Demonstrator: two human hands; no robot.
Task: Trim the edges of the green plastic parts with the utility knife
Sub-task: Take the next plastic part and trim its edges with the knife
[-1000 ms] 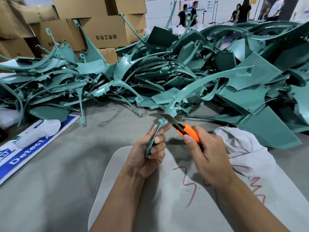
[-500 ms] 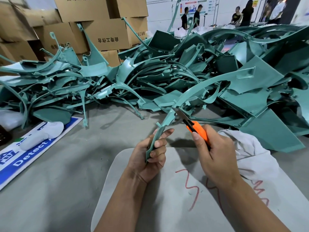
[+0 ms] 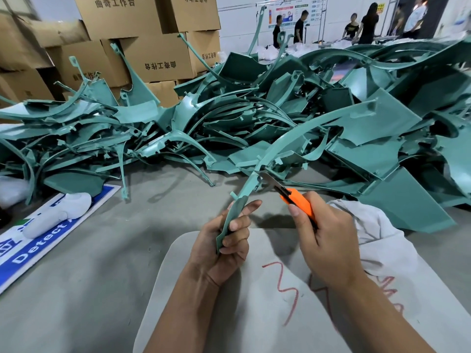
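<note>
A long curved green plastic strip [image 3: 300, 138] arcs up and to the right from my left hand [image 3: 224, 240], which grips its lower end. My right hand [image 3: 323, 240] holds an orange utility knife [image 3: 298, 200]. The knife's blade [image 3: 269, 180] is extended and rests against the strip's right edge, a little above my left fingers. Behind them lies a big heap of green plastic parts [image 3: 229, 118] across the table.
A grey mat [image 3: 254, 314] with red scribbles lies under my forearms. A white cloth [image 3: 377, 225] sits to the right, a blue-and-white sign [image 3: 33, 245] with a white object [image 3: 58, 212] to the left. Cardboard boxes [image 3: 153, 57] stack behind the heap; people stand far back.
The blade has slid up along the strip's edge, away from my left hand. My right hand followed it up and to the right. My left hand keeps its grip.
</note>
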